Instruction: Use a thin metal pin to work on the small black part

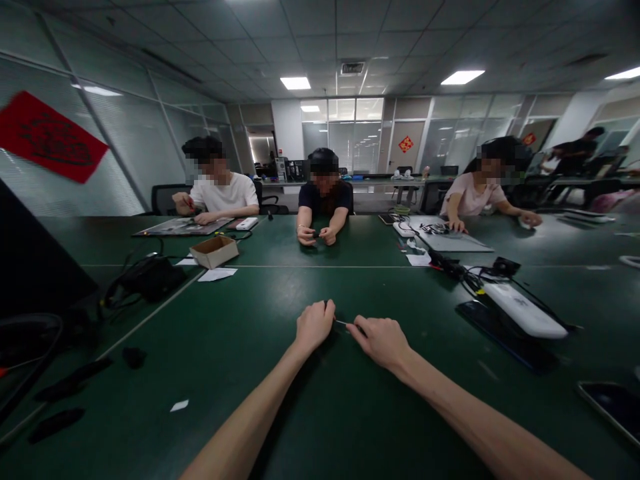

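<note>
My left hand [315, 325] is closed, its thumb and fingers pressed round a small dark piece that they mostly hide. My right hand [384, 339] is closed on a tool with a thin metal shaft [341, 323]. The shaft points left and spans the short gap between my hands, its tip at the fingers of my left hand. The tool's handle is hidden in my right hand, so I cannot tell its exact kind. Both hands are just above the green tabletop [280, 373], near its middle.
Three people sit across the table, hands at work. An open cardboard box [215, 252] and a black bag-like bundle [150, 277] lie to the left, a white paper scrap [179, 405] nearer. On the right are a white power bank-like device [525, 311], cables and a phone [613, 403].
</note>
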### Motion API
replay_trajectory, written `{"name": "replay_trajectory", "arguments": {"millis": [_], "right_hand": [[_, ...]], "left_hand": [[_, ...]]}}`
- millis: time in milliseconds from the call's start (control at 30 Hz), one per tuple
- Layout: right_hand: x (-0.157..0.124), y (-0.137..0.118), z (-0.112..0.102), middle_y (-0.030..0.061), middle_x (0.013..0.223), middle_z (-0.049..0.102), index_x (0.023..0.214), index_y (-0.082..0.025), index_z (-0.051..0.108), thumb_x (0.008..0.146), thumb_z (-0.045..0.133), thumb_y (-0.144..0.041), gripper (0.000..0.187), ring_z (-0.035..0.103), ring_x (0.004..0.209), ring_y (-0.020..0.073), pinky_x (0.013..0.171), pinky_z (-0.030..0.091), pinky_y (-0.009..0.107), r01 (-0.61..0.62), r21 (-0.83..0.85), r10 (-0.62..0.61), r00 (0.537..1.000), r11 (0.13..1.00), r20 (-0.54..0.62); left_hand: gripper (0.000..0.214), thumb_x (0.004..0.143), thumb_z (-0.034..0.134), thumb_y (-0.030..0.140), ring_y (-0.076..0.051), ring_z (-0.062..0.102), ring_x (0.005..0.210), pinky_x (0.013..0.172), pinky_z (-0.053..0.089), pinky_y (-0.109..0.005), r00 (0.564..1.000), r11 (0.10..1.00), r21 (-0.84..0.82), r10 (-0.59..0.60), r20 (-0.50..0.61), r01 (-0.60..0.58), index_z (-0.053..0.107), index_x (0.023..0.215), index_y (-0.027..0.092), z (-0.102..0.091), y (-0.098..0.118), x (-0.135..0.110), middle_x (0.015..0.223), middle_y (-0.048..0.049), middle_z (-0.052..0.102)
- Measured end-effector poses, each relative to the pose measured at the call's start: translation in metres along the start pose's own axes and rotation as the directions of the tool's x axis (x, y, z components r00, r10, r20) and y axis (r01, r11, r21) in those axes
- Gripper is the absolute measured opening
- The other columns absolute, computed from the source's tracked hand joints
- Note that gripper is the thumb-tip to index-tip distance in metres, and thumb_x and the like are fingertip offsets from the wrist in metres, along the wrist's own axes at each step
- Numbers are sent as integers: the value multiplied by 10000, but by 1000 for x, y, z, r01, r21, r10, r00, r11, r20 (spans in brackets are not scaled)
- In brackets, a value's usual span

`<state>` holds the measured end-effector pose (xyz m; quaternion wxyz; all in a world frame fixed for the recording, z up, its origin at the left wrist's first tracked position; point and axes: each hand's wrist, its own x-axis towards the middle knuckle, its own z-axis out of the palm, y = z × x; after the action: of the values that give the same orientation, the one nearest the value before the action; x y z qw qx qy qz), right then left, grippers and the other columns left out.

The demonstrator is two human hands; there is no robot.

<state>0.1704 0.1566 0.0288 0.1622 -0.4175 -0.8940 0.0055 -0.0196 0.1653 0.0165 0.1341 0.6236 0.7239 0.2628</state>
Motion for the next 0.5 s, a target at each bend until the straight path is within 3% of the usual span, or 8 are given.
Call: {"name": "replay_trajectory", "arguments": {"millis": [200,500], "right_hand": [[0,-2,0,27,708,623,902,-216,584,958,215,-497,467,585,623,151,542,350,237,-33,-118,31,999,992,-15],[1,-2,0,35,726,628,913,-203,588,962,221,-488,467,571,607,131,546,344,226,-12,-91,12,1000,996,-1]], "left_hand": [[532,911,223,472,-221,597,764,737,417,-309,1000,1000,28,0,19,-1,641,728,199,-1,1,0,776,-64,650],[526,916,205,478,-220,597,785,770,418,-321,999,998,56,-12,31,10,627,786,191,-4,3,-2,809,-83,649]]}}
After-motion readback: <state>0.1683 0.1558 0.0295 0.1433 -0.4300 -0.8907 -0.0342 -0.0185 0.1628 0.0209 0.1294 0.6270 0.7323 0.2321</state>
